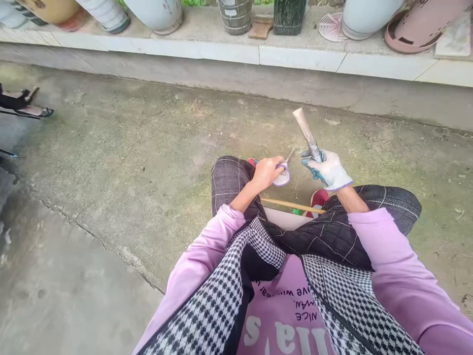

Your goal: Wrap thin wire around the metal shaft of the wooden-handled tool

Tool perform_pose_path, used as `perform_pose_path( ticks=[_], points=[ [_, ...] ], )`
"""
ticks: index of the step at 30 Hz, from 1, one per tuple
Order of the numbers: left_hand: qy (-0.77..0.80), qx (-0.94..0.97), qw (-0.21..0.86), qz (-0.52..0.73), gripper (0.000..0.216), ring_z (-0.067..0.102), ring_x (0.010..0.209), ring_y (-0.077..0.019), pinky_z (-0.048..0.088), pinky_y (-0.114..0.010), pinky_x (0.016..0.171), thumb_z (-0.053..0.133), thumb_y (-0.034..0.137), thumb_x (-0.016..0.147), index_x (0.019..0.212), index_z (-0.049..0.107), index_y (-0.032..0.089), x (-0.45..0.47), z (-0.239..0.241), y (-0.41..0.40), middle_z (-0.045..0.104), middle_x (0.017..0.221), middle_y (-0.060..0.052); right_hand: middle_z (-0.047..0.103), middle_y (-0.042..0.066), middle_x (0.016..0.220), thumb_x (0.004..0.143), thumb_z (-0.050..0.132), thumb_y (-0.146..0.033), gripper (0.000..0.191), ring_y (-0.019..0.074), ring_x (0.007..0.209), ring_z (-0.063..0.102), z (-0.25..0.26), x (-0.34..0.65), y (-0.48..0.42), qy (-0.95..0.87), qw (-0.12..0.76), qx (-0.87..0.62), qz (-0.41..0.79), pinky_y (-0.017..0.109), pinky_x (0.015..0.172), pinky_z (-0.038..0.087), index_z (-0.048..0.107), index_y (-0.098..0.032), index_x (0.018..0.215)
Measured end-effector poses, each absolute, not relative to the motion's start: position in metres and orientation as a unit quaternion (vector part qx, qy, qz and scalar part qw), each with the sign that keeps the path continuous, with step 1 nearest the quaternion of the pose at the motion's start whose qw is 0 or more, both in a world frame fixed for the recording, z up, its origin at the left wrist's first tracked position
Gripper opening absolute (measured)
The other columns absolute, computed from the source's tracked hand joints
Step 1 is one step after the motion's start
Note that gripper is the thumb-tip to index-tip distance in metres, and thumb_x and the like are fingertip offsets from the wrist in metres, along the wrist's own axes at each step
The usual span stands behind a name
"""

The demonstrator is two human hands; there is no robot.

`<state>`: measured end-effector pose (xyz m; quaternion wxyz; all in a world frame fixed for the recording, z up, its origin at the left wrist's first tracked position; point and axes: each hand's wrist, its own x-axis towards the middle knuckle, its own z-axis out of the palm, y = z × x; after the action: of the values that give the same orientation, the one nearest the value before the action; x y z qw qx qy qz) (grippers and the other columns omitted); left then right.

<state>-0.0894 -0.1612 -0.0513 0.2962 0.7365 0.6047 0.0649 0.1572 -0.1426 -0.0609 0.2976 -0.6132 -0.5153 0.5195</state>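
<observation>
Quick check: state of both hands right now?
Bare left hand: closed on a white, purple-edged piece, possibly a glove.
Gloved right hand: closed around a pale-ended, silver-wrapped stick.

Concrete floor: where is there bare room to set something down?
Bare: concrete floor outside the left knee and right knee, below the tiled ledge. Crowded: between them, with left hand, gloved right hand, yellow stick, red shoe; flowerpots line the ledge.
</observation>
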Motion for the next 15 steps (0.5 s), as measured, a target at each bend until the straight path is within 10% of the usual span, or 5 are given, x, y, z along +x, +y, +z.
perform_pose_path(
  ticks=[9, 15],
  points=[
    [0.601, 0.73, 0.324, -0.025, 0.032, 0.084, 0.137, -0.0326, 0.063, -0.038, 0.116, 0.066, 0.031, 0.118, 0.134, 0.092, 0.022, -0.072, -0.057, -0.168, 0.091, 0.138, -0.016, 0.086, 0.006, 0.094, 0.08, 0.089, -0.038, 0.023, 0.0266, 0.085, 0.078, -0.078, 0.128, -0.155, -0.721, 0.054, -0.596, 0.349, 0.033, 0.077, 0.056, 0.081, -0.025, 0.098],
    [0.563, 0.769, 0.29, 0.091, 0.04, 0.08, 0.135, -0.0362, 0.063, -0.048, 0.122, 0.067, 0.032, 0.118, 0.149, 0.08, 0.012, -0.08, -0.068, -0.178, 0.085, 0.139, -0.022, 0.086, 0.009, 0.091, 0.09, 0.072, -0.034, 0.012, 0.029, 0.088, 0.079, -0.082, 0.13, -0.149, -0.716, 0.063, -0.62, 0.313, 0.035, 0.078, 0.057, 0.081, -0.026, 0.09]
  ],
)
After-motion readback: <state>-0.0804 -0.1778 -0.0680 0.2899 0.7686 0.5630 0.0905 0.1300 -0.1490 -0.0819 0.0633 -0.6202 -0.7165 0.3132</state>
